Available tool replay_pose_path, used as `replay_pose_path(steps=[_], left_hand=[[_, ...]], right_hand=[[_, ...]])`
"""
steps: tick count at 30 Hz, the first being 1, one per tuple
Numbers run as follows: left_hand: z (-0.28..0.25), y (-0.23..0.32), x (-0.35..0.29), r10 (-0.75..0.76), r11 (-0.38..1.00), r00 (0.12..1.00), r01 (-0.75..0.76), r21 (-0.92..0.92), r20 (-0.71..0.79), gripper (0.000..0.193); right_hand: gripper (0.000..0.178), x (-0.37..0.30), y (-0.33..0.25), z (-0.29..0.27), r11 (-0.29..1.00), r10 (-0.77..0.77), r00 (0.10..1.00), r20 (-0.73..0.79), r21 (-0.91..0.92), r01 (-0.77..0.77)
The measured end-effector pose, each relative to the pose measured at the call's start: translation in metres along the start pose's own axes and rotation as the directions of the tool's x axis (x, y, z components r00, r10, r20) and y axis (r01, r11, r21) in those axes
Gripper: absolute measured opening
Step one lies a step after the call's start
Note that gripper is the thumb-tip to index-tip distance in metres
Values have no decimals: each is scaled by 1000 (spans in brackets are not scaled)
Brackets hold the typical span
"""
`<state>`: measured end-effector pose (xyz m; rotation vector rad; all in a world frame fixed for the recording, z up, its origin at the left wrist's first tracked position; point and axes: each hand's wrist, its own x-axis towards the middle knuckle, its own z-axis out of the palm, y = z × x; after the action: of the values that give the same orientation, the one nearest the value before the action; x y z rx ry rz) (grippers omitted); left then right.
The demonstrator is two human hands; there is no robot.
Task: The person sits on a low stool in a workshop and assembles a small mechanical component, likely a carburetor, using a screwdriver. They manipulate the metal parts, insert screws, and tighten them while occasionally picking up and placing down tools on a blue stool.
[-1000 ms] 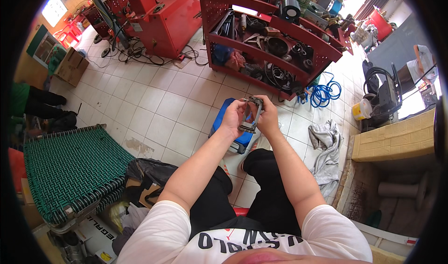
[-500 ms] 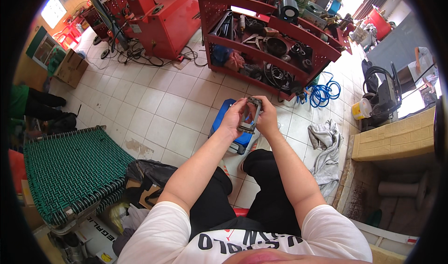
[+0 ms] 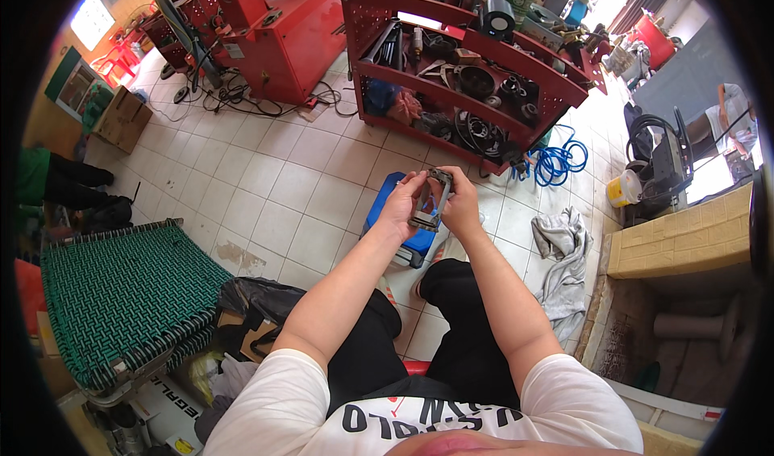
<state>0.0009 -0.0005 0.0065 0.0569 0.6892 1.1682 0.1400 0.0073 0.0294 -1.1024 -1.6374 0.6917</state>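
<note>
Over the gap between my knees, both of my hands hold a grey metal bracket (image 3: pixel 425 222), an open frame with two long sides and a gap in the middle. My left hand (image 3: pixel 398 207) grips its left side, fingers closed near the top end. On the other side, my right hand (image 3: pixel 462 207) is wrapped round the right edge and upper end. Fingertips are partly hidden behind the metal. Below the bracket, a blue case (image 3: pixel 379 208) with a dark lower edge sits on the tiled floor, partly covered by my hands.
Ahead stands a red tool cart (image 3: pixel 468 97) loaded with metal parts, with a coiled blue hose (image 3: pixel 560 162) beside it. A grey cloth (image 3: pixel 562 254) lies to my right. On my left is a green woven seat (image 3: pixel 129 295). Cables (image 3: pixel 234 97) trail near a red machine (image 3: pixel 278 49).
My hands and the bracket stay almost in place. At the far right, a person in a light top has shifted slightly.
</note>
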Motion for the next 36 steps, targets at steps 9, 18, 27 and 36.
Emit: replay_pose_path(steps=[9,18,27,36], left_hand=[[-4,-3,5,-2,1000,1000,3,23,-24,12],[-18,-5,14,-30,999,998,28,34,50,11],[-21,-5,15,-47,997,994,42,59,95,13],[-16,-5,13,-7,996,999,3,88,47,10]], right_hand=[[22,1,-2,-2,999,-30,999,-19,-30,29],[21,-4,-1,4,1000,0,999,-51,-14,0],[22,-4,-3,4,1000,-7,999,-49,-20,6],[22,-3,2,3,1000,23,1000,-21,-12,-23]])
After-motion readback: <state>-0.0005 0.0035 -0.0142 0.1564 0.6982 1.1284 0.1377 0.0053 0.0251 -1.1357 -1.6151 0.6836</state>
